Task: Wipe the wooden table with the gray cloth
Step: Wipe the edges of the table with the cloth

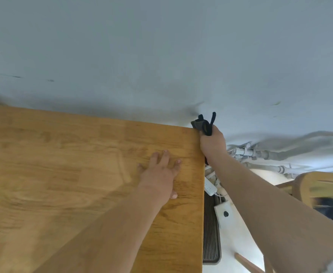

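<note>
Right hand (212, 141) grips gray cloth (204, 125), wooden table (63, 164) corner.

Pale wall (161, 46); white pipes (260, 152) beneath.

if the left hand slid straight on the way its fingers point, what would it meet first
Nothing on the table: the left hand lies flat, fingers aimed at the far edge, with bare wood ahead. Past that edge it would likely reach the grey wall, though depth there is unclear.

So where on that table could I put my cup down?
Most of the wooden table lies bare, left of the left hand resting flat. The far right corner is taken: the right hand grips the gray cloth there. Off the right edge, cables and pipes crowd.
</note>
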{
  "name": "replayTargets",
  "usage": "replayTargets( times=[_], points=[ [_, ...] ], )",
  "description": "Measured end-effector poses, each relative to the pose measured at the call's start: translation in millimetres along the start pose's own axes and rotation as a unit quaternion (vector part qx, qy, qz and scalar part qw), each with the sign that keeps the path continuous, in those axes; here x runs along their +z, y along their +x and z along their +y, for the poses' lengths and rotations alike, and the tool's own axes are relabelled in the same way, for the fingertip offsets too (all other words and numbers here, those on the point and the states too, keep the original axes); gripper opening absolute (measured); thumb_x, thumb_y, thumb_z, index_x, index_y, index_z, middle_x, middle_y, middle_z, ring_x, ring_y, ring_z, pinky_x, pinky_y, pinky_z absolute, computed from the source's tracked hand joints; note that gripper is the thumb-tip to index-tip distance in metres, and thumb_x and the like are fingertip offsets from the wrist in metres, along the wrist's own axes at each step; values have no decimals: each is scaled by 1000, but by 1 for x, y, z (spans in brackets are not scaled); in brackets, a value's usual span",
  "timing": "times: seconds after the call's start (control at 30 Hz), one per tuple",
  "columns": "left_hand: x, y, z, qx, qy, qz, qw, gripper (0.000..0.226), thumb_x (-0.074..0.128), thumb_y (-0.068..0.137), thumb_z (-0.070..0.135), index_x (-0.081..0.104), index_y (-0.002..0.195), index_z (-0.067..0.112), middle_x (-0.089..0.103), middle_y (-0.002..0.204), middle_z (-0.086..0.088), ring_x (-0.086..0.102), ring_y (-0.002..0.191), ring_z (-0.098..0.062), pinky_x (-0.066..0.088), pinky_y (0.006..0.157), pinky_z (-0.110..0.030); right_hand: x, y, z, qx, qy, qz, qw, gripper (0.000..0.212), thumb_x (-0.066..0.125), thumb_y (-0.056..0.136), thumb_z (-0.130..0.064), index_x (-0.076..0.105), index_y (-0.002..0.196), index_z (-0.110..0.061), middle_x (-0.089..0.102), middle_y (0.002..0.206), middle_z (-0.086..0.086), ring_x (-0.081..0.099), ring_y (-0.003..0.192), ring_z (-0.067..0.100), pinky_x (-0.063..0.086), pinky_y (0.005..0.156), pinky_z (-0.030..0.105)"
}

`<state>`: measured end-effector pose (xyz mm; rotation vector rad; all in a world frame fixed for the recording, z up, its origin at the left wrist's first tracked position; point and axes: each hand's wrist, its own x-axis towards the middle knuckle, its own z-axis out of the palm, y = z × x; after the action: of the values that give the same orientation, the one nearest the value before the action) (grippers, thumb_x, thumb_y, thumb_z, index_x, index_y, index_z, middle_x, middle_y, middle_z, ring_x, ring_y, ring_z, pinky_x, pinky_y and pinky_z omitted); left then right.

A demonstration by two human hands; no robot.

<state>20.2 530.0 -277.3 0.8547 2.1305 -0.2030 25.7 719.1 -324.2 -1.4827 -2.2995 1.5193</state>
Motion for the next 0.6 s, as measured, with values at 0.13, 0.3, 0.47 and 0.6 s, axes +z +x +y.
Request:
replayTargets(
  times=[0.13, 0.3, 0.47, 0.6],
  points=[
    [2, 1, 1, 0, 6, 3, 1000, 103, 71, 94, 43, -6, 162, 40, -24, 170, -2, -16, 156, -36, 14, 120, -74, 0, -46, 24, 17, -15, 14, 1000, 28, 44, 107, -32, 57, 131, -26, 68, 103, -3, 61, 85, 17, 44, 68, 33],
    [0, 1, 1, -2, -2, 3, 1000, 103, 72, 93, 41, -4, 162, 40, -23, 170, -3, -15, 156, -37, 13, 119, -74, -7, -137, 72, 98, 18, -27, 995, 26, 45, 107, -44, 57, 127, -33, 68, 97, -10, 64, 86, 14, 50, 77, 38],
    [1, 2, -1, -3, -2, 13, 1000, 104, 74, 92, 41, -4, 162, 40, -22, 171, -2, -15, 156, -37, 13, 120, -74, -8, -147, 66, 144, 106, -43, 983, 17, 49, 107, -34, 65, 111, -36, 73, 103, -10, 67, 96, 12, 55, 88, 40],
    [2, 4, -1, -3, 4, 14, 1000, 104, 73, 92, 44, -3, 162, 40, -22, 170, -3, -14, 156, -37, 15, 119, -74, -1, -71, 26, 72, 62, -29, 995, 37, 42, 106, -41, 59, 134, -24, 71, 108, 0, 68, 98, 21, 57, 93, 52]
  ],
)
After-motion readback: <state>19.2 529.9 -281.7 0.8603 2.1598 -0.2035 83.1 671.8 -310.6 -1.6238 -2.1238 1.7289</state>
